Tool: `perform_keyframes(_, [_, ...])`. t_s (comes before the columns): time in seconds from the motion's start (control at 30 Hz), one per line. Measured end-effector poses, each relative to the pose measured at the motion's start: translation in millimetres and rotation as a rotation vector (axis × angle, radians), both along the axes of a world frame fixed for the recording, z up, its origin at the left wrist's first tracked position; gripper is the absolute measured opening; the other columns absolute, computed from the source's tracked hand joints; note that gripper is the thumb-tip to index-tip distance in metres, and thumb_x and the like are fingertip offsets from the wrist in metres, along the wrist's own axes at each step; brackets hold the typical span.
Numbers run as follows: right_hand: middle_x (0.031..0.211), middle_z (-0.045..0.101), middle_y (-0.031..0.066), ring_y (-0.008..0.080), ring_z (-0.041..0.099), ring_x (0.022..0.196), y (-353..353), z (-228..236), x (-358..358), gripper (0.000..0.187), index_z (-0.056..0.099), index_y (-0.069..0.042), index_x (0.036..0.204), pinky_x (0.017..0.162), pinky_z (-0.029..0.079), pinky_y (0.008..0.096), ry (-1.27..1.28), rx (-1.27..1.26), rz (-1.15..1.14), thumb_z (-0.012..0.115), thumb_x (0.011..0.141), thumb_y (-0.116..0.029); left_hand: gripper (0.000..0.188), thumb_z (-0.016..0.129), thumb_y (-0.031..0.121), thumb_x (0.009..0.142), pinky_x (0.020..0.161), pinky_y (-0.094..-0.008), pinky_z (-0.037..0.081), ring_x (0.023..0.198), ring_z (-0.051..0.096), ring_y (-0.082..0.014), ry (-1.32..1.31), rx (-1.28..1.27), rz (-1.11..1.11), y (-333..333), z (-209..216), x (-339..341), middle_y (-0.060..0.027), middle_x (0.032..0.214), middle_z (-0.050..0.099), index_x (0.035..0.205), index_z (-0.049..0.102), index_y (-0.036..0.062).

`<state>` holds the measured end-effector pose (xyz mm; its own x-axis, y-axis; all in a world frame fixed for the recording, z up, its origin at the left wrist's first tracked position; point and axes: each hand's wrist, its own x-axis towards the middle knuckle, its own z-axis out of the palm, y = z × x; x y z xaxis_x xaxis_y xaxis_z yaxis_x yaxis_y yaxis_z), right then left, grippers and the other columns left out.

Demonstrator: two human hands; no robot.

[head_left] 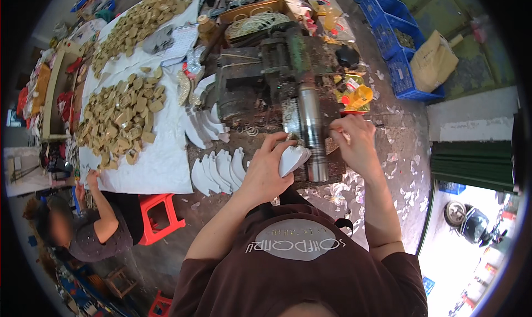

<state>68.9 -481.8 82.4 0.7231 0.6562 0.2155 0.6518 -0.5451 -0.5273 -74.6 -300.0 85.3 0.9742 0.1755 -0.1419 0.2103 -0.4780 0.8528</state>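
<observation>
Head view, from above: at the middle of the frame, the left hand (266,173) has its thumb and fingers curled round a white curved piece (293,161), pinching it from opposite sides, apparently to keep it steady close to the metal shaft (309,115). The right hand (358,145), on the shaft's other side, is bent with thumb and forefinger drawn together; whether they pinch anything I cannot tell. Just left of the left hand, fanned white pieces (219,172) overlap in a row, probably so that each can be lifted singly; a second white group (202,127) lies above them. At upper left, tan blocks (124,115) are heaped on a white sheet (169,170), which presumably keeps them together, and a co-worker's hand (92,178) is at its lower edge, beside the red stool (159,218).
</observation>
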Motion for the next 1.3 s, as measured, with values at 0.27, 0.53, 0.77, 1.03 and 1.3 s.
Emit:
perform_keyframes(0.27, [0.084,0.064,0.0081,0.0154,0.058,0.079,-8.2,-4.6,-3.7,0.018,0.062,0.001,0.1,0.076,0.046,0.0295,0.37,0.229,-0.132,0.064,0.084,-0.007,0.049,0.062,-0.001,0.063,0.095,-0.0349,0.043,0.108,0.056,-0.0309,-0.027,0.169,0.319,96.3,-34.5,-91.9,-0.0144,0.119,0.054,0.111,0.059,-0.0004])
perform_keyframes(0.53, [0.087,0.061,0.0041,0.0111,0.055,0.083,-5.2,-11.7,-8.0,0.02,0.06,0.002,0.104,0.08,0.044,0.027,0.512,0.336,-0.177,0.063,0.088,-0.01,0.059,0.073,0.0,0.057,0.085,-0.0397,0.04,0.104,0.057,-0.0241,0.294,0.772,0.178,140.3,-121.3,-199.3,-0.0038,0.122,0.054,0.114,0.06,0.0079])
perform_keyframes(0.77, [0.088,0.062,0.005,0.0109,0.056,0.082,-3.9,5.2,-14.3,0.018,0.061,0.001,0.104,0.078,0.046,0.0275,0.448,0.316,-0.197,0.064,0.088,-0.009,0.057,0.071,0.001,0.059,0.086,-0.0422,0.044,0.103,0.059,-0.029,0.498,0.609,0.061,127.6,-92.6,-176.2,-0.0127,0.124,0.052,0.114,0.058,0.0091])
perform_keyframes(1.03, [0.1,0.058,0.0099,0.0269,0.051,0.091,68.9,43.1,-85.5,0.024,0.063,-0.003,0.095,0.08,0.043,0.0362,0.24,0.338,0.264,0.07,0.074,0.002,0.06,0.072,0.01,0.069,0.091,-0.028,0.042,0.108,0.05,-0.0114,-0.408,-0.701,0.196,48.2,-7.6,-53.8,-0.0066,0.124,0.049,0.123,0.05,0.0009])
perform_keyframes(1.3, [0.108,0.054,0.0124,0.0292,0.046,0.098,62.8,22.4,-87.6,0.028,0.06,-0.005,0.088,0.08,0.039,0.0398,0.087,0.533,0.113,0.073,0.065,0.006,0.057,0.069,0.002,0.073,0.089,-0.0281,0.043,0.106,0.05,-0.0115,-0.314,-1.031,0.276,-4.5,17.1,-26.4,-0.0068,0.116,0.051,0.125,0.047,-0.0008])
